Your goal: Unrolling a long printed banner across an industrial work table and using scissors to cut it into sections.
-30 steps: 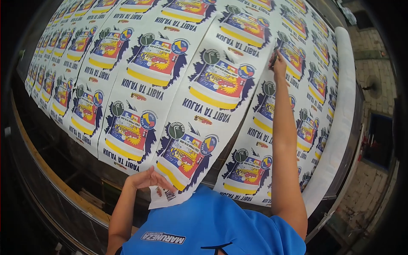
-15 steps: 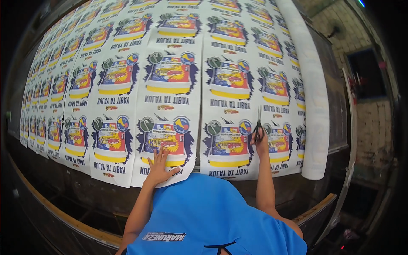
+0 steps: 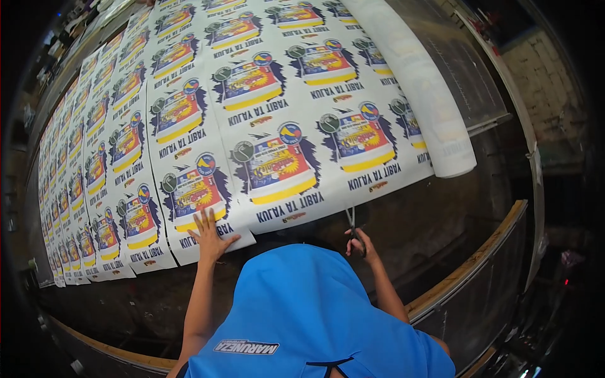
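Long printed sheets [image 3: 296, 96] with repeated colourful emblems cover the dark table. My left hand [image 3: 212, 238] lies with spread fingers on the lower end of a cut strip, near its bottom print. In my right hand is a pair of dark-handled scissors [image 3: 351, 219], their blades pointing away from me. The blade tips meet the near edge of the wide sheet, between two columns of prints, and look slightly apart. My right fingers are wrapped round the handles.
At the right, the rest of the material forms a thick white roll [image 3: 444, 135]. Several separated strips overlap at the left. A wooden-edged rail [image 3: 469, 261] runs below the table on the near right. Something like a hand shows at the far top edge.
The scissors have gone from above the prints to the sheet's near edge, with my right hand drawn back towards me. My left hand stays flat on a strip. The whole view has turned.
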Demonstrator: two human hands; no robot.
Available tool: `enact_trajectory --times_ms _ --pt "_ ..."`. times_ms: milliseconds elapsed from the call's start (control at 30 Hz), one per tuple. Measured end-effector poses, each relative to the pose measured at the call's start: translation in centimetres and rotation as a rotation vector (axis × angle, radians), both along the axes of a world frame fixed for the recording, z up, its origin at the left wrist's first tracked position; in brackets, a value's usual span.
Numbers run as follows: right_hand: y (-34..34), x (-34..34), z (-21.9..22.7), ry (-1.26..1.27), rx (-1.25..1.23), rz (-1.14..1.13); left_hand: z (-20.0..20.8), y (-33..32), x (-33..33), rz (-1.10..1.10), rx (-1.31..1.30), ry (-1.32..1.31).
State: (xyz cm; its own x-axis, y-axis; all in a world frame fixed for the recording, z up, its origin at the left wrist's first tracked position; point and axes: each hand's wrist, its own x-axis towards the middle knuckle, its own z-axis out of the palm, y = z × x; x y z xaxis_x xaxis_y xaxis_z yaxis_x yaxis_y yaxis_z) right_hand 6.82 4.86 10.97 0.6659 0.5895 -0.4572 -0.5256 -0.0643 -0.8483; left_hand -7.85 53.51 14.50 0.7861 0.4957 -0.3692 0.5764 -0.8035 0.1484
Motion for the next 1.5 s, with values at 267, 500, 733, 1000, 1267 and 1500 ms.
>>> enact_trajectory --times_ms 267,500,733,1000,1267,1500 --pt "-1.3 -0.8 -3.6 -0.247 -0.211 0.117 1.7 -8.7 5.6 -0.139 -0.060 -0.211" --pt "0.3 1.5 -1.8 -0.089 0.153 0.006 3.8 -21.9 13.1 -0.600 -0.145 -0.200" --pt "0.9 0.1 1.3 0.120 0.200 -0.065 0.9 -25.0 15.0 -0.718 0.070 -0.239" --pt "1.2 0.5 3.3 -0.032 0.050 -0.116 0.4 -24.2 15.0 -0.762 -0.111 -0.321" --pt "5.2 7.9 2.3 0.062 0.146 -0.078 4.0 -22.7 15.8 -0.732 -0.267 -0.202" --pt "12.3 15.9 -2.0 -0.147 0.146 -0.080 6.2 -18.5 17.8 -0.621 -0.802 -0.006"
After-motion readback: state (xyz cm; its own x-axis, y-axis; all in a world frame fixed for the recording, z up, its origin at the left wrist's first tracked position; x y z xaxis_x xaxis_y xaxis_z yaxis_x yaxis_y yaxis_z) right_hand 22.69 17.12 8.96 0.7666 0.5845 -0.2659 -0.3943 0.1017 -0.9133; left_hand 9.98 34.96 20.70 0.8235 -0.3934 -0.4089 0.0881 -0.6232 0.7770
